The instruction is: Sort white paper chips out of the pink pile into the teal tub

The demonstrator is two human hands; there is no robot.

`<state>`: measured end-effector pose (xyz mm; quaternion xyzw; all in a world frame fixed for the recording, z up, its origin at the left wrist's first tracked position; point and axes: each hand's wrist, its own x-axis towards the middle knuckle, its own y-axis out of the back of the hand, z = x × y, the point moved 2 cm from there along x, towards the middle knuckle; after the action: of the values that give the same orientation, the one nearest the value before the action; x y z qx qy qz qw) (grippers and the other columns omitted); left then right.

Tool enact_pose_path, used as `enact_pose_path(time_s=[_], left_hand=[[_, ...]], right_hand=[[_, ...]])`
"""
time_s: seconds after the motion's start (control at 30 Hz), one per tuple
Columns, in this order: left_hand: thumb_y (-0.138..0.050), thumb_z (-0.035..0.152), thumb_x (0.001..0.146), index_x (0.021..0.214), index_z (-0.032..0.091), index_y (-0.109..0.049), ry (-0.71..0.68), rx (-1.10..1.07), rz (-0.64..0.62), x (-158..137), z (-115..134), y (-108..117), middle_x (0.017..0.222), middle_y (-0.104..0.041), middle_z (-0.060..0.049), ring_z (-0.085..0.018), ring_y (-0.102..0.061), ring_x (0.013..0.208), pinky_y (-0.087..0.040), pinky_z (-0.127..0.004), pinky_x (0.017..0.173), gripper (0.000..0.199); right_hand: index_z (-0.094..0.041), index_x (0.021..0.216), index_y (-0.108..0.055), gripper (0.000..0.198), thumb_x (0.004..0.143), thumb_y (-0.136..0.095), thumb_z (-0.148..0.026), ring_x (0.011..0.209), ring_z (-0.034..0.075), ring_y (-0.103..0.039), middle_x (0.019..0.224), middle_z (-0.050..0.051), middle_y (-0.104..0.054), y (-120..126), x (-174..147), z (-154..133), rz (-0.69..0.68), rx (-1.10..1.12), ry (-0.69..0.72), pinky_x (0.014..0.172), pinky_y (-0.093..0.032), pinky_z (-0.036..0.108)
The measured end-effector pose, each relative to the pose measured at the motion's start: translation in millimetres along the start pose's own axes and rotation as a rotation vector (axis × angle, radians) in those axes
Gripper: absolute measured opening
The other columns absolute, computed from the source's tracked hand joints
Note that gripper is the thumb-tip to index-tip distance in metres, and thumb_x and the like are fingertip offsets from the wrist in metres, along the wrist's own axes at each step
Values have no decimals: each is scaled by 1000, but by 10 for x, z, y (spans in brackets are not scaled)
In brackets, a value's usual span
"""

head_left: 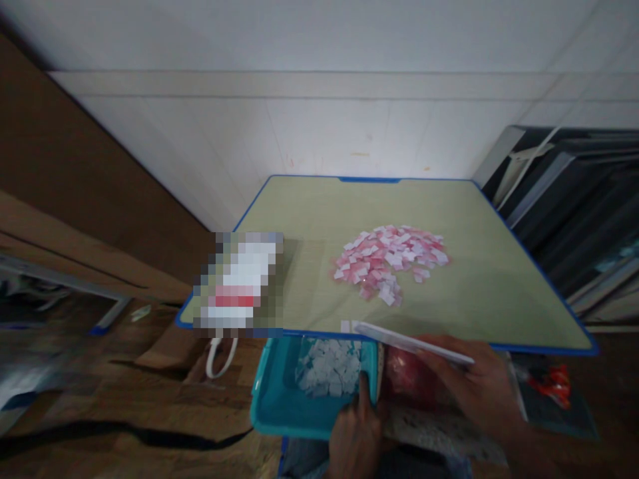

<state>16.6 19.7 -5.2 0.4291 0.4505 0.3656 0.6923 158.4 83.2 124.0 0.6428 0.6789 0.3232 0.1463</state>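
My right hand (474,382) is closed around a long, thin, white flat tool (394,337), whose kind I cannot make out. Its far end reaches left over the table's front edge, close to small pale squares (345,326). My left hand (355,429) is at the right side of a teal tray (279,419), index finger stretched out to the small white square pieces (329,366) inside. Its other fingers look curled and are partly hidden; nothing shows in its grip. On the table lies a loose heap of pink and white small squares (389,256).
The pale green table (499,286) has a blue rim and stands against a white wall. A blurred-out white and red object (239,279) is at its left. Beside the tray sits something red and shiny (407,379). Dark flat panels (584,193) lean at the right.
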Motion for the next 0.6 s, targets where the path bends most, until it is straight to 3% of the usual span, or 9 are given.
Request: enact_pose_path(time_s=[0.13,0.3,0.43,0.6], left_hand=[[-65,39,61,117,28,-47,20,-1,3,-10,-1,-3,126,-46,-21,-25,-64,70,-53,-37,57,59],[-61,40,65,102,25,-58,7,1,-2,-15,-4,-9,129,-43,-17,-24,-64,72,-54,-36,57,40],[-64,43,60,98,25,-59,10,-8,18,3,-10,-15,130,-42,-19,-24,-64,70,-53,-37,57,42],[-63,38,63,105,24,-56,8,-20,0,12,-7,-31,129,-43,-19,-25,-64,71,-54,-37,58,45]], right_hand=[[-32,87,-69,22,81,-47,-30,72,17,-67,81,-3,-71,-83,32,-50,-47,-25,59,62,-53,24],[-25,82,-70,21,79,-50,-33,60,17,-66,71,0,-72,-27,59,24,112,-62,72,50,-52,21],[-27,84,-69,21,80,-49,-33,64,16,-67,72,-2,-71,-62,36,30,79,-40,26,51,-52,20],[-26,83,-70,23,80,-48,-34,65,17,-67,75,0,-72,-158,36,-58,58,-14,67,56,-53,23]])
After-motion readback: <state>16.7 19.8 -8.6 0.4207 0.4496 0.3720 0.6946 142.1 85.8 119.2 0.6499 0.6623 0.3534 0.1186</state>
